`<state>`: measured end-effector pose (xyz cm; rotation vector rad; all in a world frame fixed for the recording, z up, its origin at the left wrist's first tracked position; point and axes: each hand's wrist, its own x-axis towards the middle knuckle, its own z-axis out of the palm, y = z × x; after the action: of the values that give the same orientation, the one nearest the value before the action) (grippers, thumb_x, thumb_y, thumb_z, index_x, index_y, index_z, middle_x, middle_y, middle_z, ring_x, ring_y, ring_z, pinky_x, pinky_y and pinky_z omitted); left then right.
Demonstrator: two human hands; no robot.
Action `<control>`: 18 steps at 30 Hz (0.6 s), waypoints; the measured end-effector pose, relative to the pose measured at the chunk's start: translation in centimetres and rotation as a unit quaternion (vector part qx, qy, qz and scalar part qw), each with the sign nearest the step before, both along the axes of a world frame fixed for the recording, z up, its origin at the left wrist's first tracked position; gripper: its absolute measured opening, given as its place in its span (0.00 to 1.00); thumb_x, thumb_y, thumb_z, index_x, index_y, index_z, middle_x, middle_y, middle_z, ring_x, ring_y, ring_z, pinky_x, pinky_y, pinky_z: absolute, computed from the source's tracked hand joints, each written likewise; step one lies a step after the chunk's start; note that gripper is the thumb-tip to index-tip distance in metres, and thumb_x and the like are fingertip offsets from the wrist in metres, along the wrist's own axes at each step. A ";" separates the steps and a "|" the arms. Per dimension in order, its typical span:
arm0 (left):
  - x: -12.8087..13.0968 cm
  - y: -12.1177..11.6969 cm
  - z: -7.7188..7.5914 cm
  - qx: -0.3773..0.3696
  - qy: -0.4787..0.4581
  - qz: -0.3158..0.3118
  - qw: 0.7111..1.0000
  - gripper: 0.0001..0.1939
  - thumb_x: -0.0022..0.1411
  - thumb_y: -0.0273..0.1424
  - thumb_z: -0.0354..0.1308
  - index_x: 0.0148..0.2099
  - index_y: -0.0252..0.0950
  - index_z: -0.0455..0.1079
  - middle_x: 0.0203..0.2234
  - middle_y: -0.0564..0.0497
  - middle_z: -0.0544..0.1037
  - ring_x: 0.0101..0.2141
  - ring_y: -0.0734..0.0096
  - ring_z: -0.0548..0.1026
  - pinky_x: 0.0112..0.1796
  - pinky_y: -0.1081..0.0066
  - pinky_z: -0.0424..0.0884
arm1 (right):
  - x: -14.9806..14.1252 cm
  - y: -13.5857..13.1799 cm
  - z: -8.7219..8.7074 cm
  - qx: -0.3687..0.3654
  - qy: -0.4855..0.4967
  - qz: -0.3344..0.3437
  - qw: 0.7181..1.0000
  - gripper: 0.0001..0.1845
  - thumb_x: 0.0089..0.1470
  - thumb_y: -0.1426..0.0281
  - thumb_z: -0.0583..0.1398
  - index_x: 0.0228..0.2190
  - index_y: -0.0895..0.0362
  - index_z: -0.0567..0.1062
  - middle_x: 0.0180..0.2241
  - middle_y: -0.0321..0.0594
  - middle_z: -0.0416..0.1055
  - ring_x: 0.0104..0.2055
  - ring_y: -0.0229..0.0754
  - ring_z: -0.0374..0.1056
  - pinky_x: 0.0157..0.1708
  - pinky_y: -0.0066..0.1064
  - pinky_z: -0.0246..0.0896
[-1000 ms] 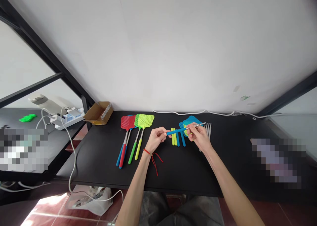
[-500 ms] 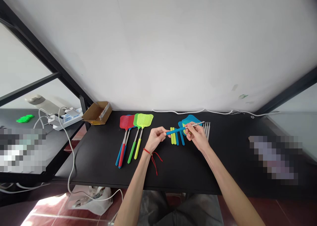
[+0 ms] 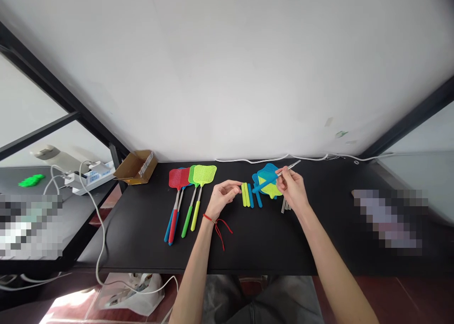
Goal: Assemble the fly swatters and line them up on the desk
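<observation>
My right hand (image 3: 293, 189) pinches a blue fly swatter handle (image 3: 265, 184) with a silver metal rod (image 3: 293, 165) out of its far end; it is tilted up to the right. Beside the loose yellow handles (image 3: 246, 195), my left hand (image 3: 222, 201) holds nothing, its fingers bent but apart. Loose blue handles (image 3: 251, 197) lie just right of the yellow ones. Under the held handle lie blue swatter heads (image 3: 268, 168) and a yellow swatter head (image 3: 271, 188). Several metal rods (image 3: 285, 205) are partly hidden by my right hand.
Several whole fly swatters, including a red swatter (image 3: 179, 178) and a yellow swatter (image 3: 205, 174), lie on the black table (image 3: 142, 229) to the left. An open cardboard box (image 3: 137, 167) stands at the back left. A white cable (image 3: 248, 161) runs along the wall.
My left hand has let go of the blue handle's end. My right hand has moved slightly right, carrying the handle and rod, which now tilt more steeply.
</observation>
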<state>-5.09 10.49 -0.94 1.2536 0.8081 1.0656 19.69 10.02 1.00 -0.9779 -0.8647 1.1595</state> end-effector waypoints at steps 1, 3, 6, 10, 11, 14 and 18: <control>-0.1 0.0 0.1 0.003 -0.007 0.016 1.000 0.19 0.61 0.42 0.64 0.47 0.32 0.77 0.29 0.49 0.73 0.21 0.83 0.55 0.22 0.75 0.49 | 0.4 0.1 0.1 0.004 -0.001 -0.020 1.000 0.23 0.52 0.47 0.65 0.27 0.55 0.75 0.20 0.31 0.57 0.18 0.32 0.52 0.15 0.27 0.49; -0.3 0.1 0.2 0.003 -0.019 0.042 0.999 0.19 0.63 0.43 0.61 0.46 0.32 0.77 0.28 0.50 0.70 0.21 0.83 0.54 0.21 0.75 0.47 | 1.2 0.2 0.3 0.019 0.006 -0.050 0.999 0.26 0.53 0.46 0.64 0.23 0.55 0.72 0.22 0.33 0.58 0.21 0.34 0.56 0.17 0.27 0.53; -0.5 0.2 0.3 -0.007 -0.028 0.058 0.998 0.20 0.63 0.45 0.59 0.44 0.32 0.77 0.27 0.52 0.67 0.21 0.83 0.53 0.20 0.74 0.47 | 2.2 0.4 0.6 0.033 0.033 -0.063 0.997 0.27 0.56 0.45 0.61 0.22 0.54 0.65 0.25 0.36 0.62 0.26 0.37 0.62 0.22 0.29 0.61; -0.4 0.2 0.4 -0.019 -0.027 0.059 0.998 0.19 0.62 0.44 0.60 0.44 0.33 0.77 0.27 0.53 0.66 0.21 0.83 0.53 0.20 0.74 0.46 | 3.2 0.4 0.7 0.027 0.040 -0.058 0.997 0.27 0.57 0.43 0.57 0.25 0.53 0.63 0.21 0.30 0.54 0.19 0.34 0.54 0.18 0.27 0.55; -0.4 0.1 0.4 -0.020 -0.025 0.057 0.998 0.19 0.63 0.44 0.60 0.44 0.33 0.77 0.27 0.53 0.66 0.21 0.83 0.53 0.20 0.74 0.46 | 3.4 0.3 0.7 0.029 0.035 -0.058 0.997 0.27 0.58 0.43 0.57 0.26 0.53 0.63 0.20 0.29 0.51 0.17 0.33 0.50 0.16 0.26 0.51; -0.3 0.1 0.4 -0.024 -0.022 0.053 0.998 0.18 0.63 0.43 0.60 0.44 0.33 0.77 0.27 0.53 0.65 0.21 0.82 0.52 0.21 0.73 0.45 | 3.9 0.2 0.5 0.029 -0.006 -0.065 0.997 0.26 0.57 0.42 0.57 0.28 0.53 0.66 0.19 0.27 0.48 0.16 0.31 0.42 0.14 0.26 0.40; -0.4 0.2 0.4 -0.027 -0.023 0.058 0.998 0.18 0.62 0.43 0.60 0.44 0.33 0.76 0.27 0.53 0.66 0.22 0.82 0.53 0.21 0.73 0.45 | 4.9 0.4 -0.3 -0.009 -0.175 -0.101 0.979 0.26 0.54 0.43 0.60 0.29 0.54 0.72 0.18 0.29 0.54 0.16 0.33 0.46 0.15 0.28 0.40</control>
<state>-5.50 10.66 -0.57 1.1441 0.8766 1.1557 24.61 10.38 0.66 -1.2771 -1.0074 0.8346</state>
